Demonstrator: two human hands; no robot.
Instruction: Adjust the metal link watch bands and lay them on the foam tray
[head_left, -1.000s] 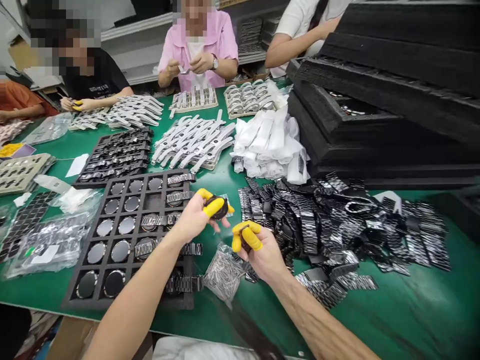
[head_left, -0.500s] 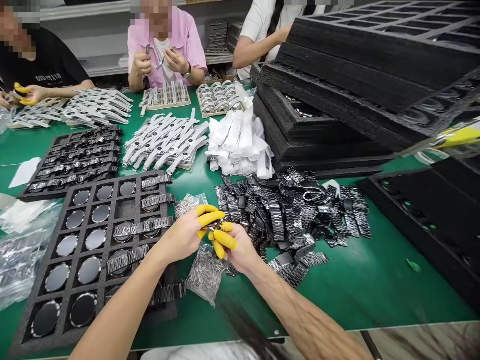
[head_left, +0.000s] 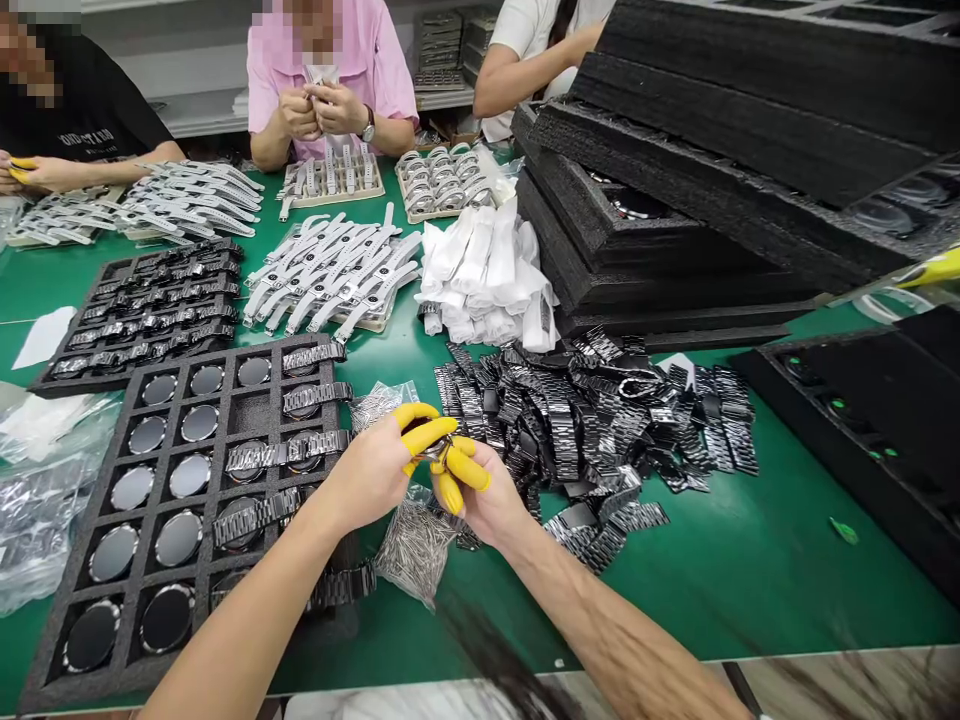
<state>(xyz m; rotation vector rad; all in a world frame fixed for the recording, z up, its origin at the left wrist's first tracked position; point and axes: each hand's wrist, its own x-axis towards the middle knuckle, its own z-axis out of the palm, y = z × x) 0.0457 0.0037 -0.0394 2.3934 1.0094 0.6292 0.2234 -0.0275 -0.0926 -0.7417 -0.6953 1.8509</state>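
My left hand (head_left: 382,455), with yellow finger covers, is closed on a small dark metal watch part (head_left: 436,449). Touching the same part from the right, my right hand (head_left: 480,480) has its covered fingers bent round it. The fingers hide most of its shape. Below them lies a clear bag of thin metal pins (head_left: 414,548); a second bag of small parts (head_left: 375,403) is just behind. To the left, a black foam tray (head_left: 135,640) holds round watch faces and watches with black metal bands. Right of my hands is a heap of black metal bands (head_left: 551,410).
White watches (head_left: 330,275) and wrapped white bundles (head_left: 480,270) lie ahead. Black foam trays (head_left: 660,240) are stacked high at the right, with another tray (head_left: 862,440) nearer. Plastic bags (head_left: 45,530) lie far left. Three people work across the table.
The view has shifted slightly. My right fingers have turned a little around the watch part, and more of its metal shows. Across the table, the pink-shirted person's hands have come together.
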